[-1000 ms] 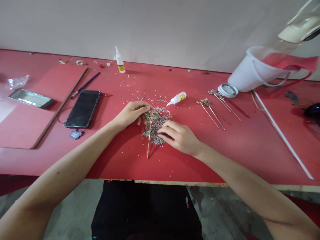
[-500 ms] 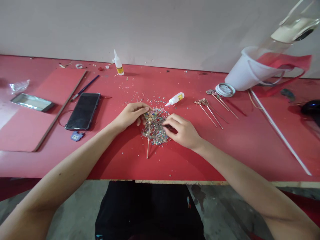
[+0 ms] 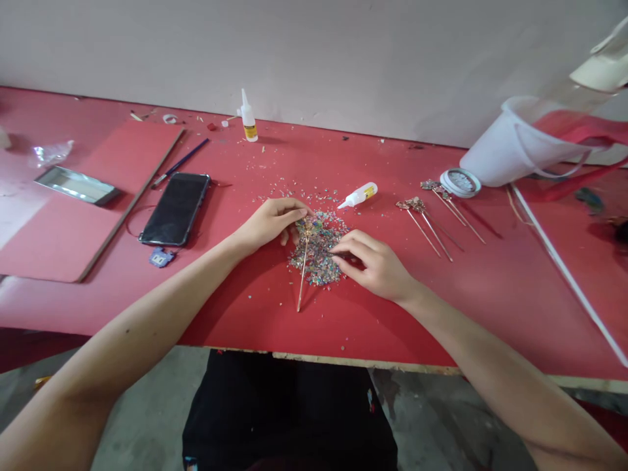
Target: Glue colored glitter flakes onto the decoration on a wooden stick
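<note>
My left hand point(image 3: 277, 222) is closed on the ornate head of a gold hairpin point(image 3: 303, 271), its fingers at the upper left of a pile of small glittering chips point(image 3: 321, 261). The hairpin's thin stem points down toward the table's front edge. My right hand point(image 3: 370, 261) is at the pile's right side, thumb and forefinger brought together in a pinch. Something dark shows by those fingertips, too small to name. Behind the pile a white glue bottle point(image 3: 359, 195) lies on its side. Several finished-looking hairpins point(image 3: 424, 219) lie to the right of my right hand.
A second glue bottle point(image 3: 249, 119) stands upright near the wall. On the left are a black phone point(image 3: 175, 209), a brush point(image 3: 181, 163), a board point(image 3: 59, 245) and a shallow metal tin point(image 3: 78, 185). Rightward, a white bucket point(image 3: 510, 144) lies tilted behind a small round container point(image 3: 460, 182).
The camera view has turned slightly, so the table's things appear shifted to the right. Both hands keep nearly the same place at the pile, and the hairpin stays in my left hand.
</note>
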Demonstrator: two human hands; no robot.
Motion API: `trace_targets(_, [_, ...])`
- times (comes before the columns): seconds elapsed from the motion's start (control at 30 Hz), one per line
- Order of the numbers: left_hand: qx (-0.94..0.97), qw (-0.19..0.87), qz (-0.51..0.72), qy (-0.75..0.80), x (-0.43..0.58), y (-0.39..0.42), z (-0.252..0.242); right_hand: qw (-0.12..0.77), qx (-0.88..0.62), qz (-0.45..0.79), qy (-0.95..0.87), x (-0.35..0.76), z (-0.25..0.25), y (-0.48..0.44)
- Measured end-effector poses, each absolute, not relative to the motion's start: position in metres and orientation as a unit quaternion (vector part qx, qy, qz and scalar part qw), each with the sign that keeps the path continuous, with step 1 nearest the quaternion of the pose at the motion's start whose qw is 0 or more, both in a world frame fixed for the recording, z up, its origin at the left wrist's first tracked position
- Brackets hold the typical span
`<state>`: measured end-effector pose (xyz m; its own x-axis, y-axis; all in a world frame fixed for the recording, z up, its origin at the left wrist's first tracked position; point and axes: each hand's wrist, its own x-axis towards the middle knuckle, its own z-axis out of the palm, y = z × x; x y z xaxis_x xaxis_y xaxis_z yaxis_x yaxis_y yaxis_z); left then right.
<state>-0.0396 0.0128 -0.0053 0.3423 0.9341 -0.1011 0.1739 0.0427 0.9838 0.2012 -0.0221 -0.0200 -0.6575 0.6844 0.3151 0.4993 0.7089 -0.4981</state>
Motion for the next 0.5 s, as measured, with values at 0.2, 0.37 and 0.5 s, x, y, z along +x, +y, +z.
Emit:
trace_targets(0.2, [0.602, 0.555, 0.34, 0.462, -0.0389, 0.0125, -0.0047, 0.226, -0.326, 0.173, -0.901, 0.2009, -0.0206, -0.0223])
trace_targets(0.37, [0.604, 0.554, 0.337, 0.463, -0.039, 0.0132, -0.0051, 0.246, -0.33, 0.165, -0.896, 0.1977, -0.0201, -0.0234])
trace_targets(0.5, [0.609, 0.547, 0.339, 0.464, -0.04, 0.0133, -0.0065, 0.23, -0.292, 0.173, -0.912, 0.1972, -0.0212, -0.0231])
